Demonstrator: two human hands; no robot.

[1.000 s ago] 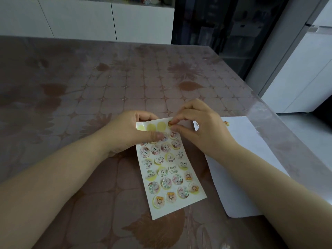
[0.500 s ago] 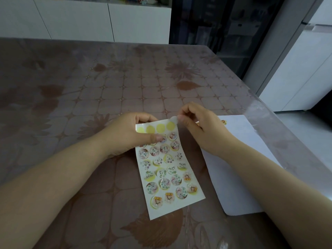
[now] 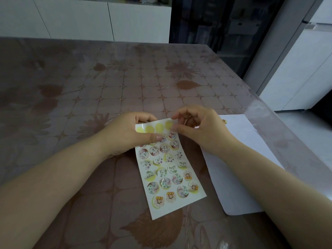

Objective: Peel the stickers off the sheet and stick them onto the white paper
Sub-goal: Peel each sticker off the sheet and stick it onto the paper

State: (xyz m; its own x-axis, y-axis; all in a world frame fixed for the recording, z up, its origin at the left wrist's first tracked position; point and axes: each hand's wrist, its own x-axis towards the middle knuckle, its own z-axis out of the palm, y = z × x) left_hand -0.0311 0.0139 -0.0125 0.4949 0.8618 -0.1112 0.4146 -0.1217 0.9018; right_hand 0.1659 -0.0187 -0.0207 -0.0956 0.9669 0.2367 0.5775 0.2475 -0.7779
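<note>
The left hand (image 3: 129,133) grips the far left part of the sticker sheet (image 3: 167,169), with the thumb pressed on top of the second row of stickers and the other fingers curled behind the far edge, so this hand is closed on the sheet. The right hand (image 3: 195,128) is at the far right corner of the same sheet; its thumb and forefinger are pinched together there, at the corner or at a sticker beside it, but it is too small to tell which one they hold. The far end of the sheet is lifted and a little curved, while its near end lies flat on the table (image 3: 89,90), close to the near edge. The far row of the sheet shows only plain yellow circles (image 3: 159,127), and the rows below carry round stickers with small cartoon pictures. Just to the right of the sheet, partly under the right forearm, the white paper (image 3: 242,133) lies flat near the right edge of the table. One small sticker (image 3: 224,121) is on the far left corner of the paper. The table has a brown cover with a pattern of tiles and leaves.
</note>
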